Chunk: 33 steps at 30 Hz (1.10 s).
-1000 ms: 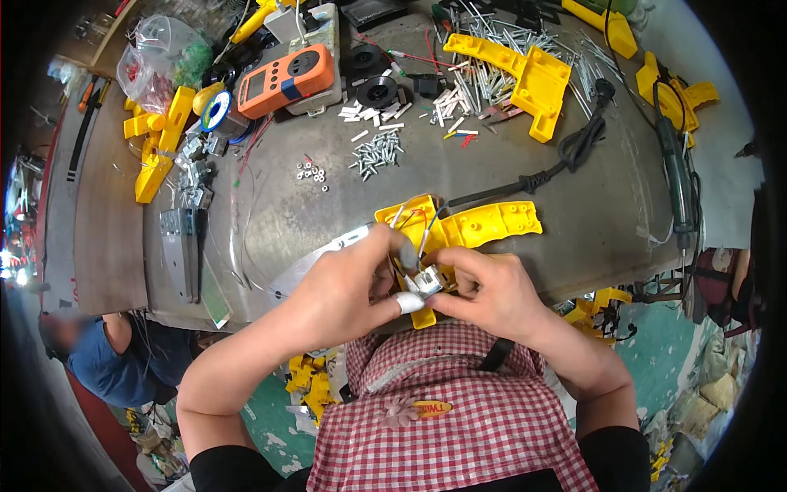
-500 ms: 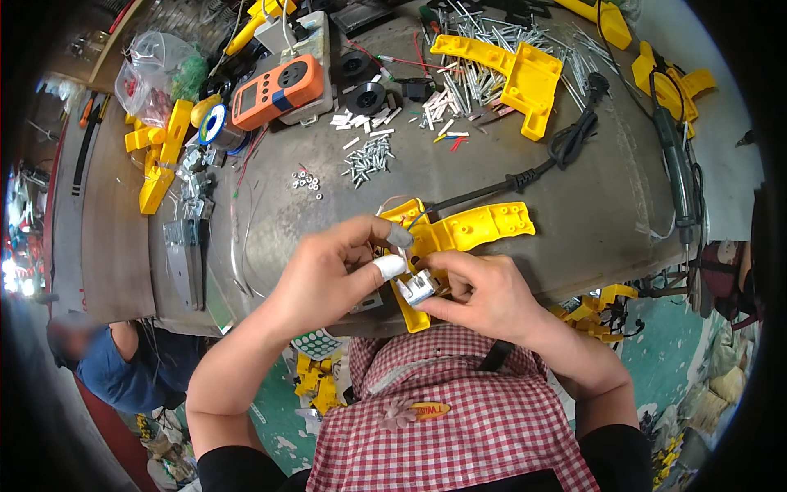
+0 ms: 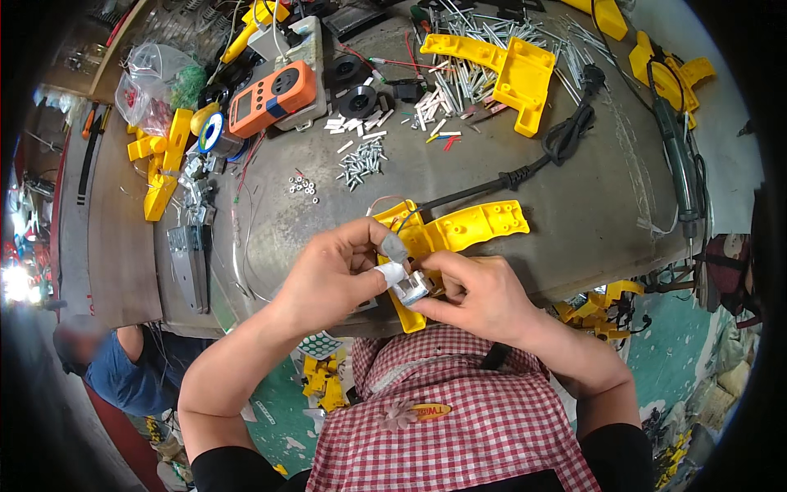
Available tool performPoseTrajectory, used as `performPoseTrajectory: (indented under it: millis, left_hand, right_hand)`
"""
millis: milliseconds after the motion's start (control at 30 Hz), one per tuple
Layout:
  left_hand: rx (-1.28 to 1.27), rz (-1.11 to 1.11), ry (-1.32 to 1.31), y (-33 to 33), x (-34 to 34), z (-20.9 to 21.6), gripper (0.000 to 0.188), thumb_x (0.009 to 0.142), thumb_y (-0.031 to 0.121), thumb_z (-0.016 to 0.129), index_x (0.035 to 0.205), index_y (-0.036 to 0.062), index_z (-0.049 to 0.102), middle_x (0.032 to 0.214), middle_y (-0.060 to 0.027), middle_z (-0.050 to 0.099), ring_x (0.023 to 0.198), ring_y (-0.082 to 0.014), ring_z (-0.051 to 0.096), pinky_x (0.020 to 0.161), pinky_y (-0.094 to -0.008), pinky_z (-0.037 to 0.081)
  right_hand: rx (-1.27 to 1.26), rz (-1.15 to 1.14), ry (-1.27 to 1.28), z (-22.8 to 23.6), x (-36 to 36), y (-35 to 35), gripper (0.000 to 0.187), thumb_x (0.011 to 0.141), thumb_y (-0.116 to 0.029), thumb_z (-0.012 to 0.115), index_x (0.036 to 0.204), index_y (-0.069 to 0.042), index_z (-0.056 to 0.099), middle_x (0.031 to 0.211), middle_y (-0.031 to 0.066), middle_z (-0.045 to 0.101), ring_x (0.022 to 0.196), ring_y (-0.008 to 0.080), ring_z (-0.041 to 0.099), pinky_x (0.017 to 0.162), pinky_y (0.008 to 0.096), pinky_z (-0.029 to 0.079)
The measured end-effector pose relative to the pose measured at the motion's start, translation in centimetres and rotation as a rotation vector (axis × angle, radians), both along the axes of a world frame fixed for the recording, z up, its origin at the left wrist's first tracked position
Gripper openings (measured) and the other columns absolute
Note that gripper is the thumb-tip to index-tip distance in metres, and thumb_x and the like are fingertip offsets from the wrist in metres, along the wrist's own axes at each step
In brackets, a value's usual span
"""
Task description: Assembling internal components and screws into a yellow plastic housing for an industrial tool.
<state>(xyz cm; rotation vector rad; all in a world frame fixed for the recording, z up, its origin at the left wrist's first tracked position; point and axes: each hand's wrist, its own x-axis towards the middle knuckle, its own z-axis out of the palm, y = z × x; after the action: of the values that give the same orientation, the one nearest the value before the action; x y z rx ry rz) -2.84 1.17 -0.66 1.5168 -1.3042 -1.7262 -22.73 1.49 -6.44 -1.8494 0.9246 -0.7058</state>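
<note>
- Nearest, at 6 o'clock: a red-checked shirt front (image 3: 459, 426), both bare forearms rising from it toward the bench edge.
- Left hand (image 3: 332, 275) curled, thumb and taped fingertips (image 3: 392, 271) pinched narrow on a small silvery metal part (image 3: 412, 287); a grey finger cot on the fingertip above it.
- Right hand (image 3: 479, 295) closed round the same metal part from the 3 o'clock side, fingers bent tight, thumb on top.
- Metal part held between both hands, just above the near end of the yellow plastic housing (image 3: 459, 234), itself lying on the grey worktop (image 3: 270, 221) at centre, touching the hands.
- Step in hand, by judgement: seating or wiring the small metal part into the yellow housing; thin wires (image 3: 385, 201) loop at 11 o'clock of it.
- Next move likely calls for a steady fine pinch and lining the part up with its recess, housing kept from sliding.
- Compared with half a second back: hands sit slightly lower and closer together, left fingertips shifted over the part; housing and cord unmoved.
- Farther, 12 o'clock: black power cord (image 3: 525, 172), small heap of screws (image 3: 361, 160).
- At 10 o'clock: orange meter (image 3: 270, 98).
- At 1 o'clock: another yellow shell (image 3: 508, 70) among metal pins.
</note>
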Motion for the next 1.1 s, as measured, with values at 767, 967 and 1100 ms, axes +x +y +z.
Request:
performPoseTrajectory:
  millis: [767, 967, 1100]
  left_hand:
    - [-0.555, -0.48, -0.534, -1.1, 0.3, 2.4, 0.021, 0.077, -0.001, 0.064, 0.098, 0.0004, 0.061, 0.076, 0.0025, 0.059, 0.069, -0.002, 0.053, 0.058, -0.0199, 0.044]
    - [-0.118, -0.281, -0.336, -1.4, 0.8, 1.8, 0.019, 0.078, 0.0, 0.065, 0.097, -0.0001, 0.061, 0.075, 0.0038, 0.056, 0.068, -0.0015, 0.05, 0.058, -0.0204, 0.044]
    - [-0.279, -0.247, -0.419, 0.0, 0.3, 1.3, 0.022, 0.076, 0.001, 0.067, 0.096, 0.0001, 0.059, 0.078, -0.0026, 0.062, 0.065, -0.006, 0.054, 0.059, -0.0225, 0.046]
  right_hand:
    - [0.021, 0.016, -0.001, -0.1, -0.3, -0.2, 0.037, 0.071, -0.03, 0.077, 0.09, -0.005, 0.058, 0.056, 0.0078, 0.053, 0.05, 0.024, 0.056, 0.047, 0.034, 0.041]
    - [0.028, -0.002, 0.048, 0.3, 0.0, -0.2, 0.037, 0.07, -0.03, 0.077, 0.089, -0.005, 0.058, 0.057, 0.0076, 0.053, 0.05, 0.0229, 0.056, 0.048, 0.0342, 0.041]
    - [-0.158, -0.078, 0.163, 0.9, 0.9, 0.5, 0.036, 0.067, -0.028, 0.078, 0.088, -0.006, 0.059, 0.064, 0.0076, 0.055, 0.059, 0.0248, 0.057, 0.055, 0.0359, 0.045]
